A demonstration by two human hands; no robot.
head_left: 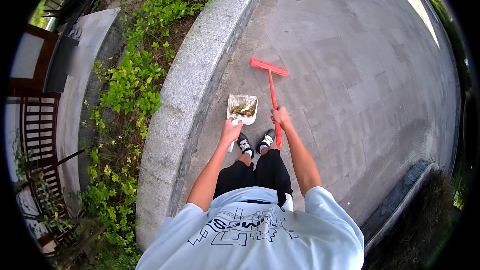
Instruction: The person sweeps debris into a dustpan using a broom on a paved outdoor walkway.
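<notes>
My left hand (231,131) grips the handle of a white dustpan (243,108) that rests on the grey paving ahead of my feet. Dry yellow-green leaves lie in its tray. My right hand (281,117) is closed around the red handle of a broom (270,72). The broom's flat red head sits on the pavement farther out, just right of the dustpan. My black-and-white shoes (256,143) stand between the two hands, below the dustpan.
A curved grey stone kerb (200,75) runs along the left, with a bed of green shrubs (131,82) behind it. Grey paving slabs (350,70) stretch right. A dark border strip (400,195) edges the lower right. Wooden railings (37,130) stand at far left.
</notes>
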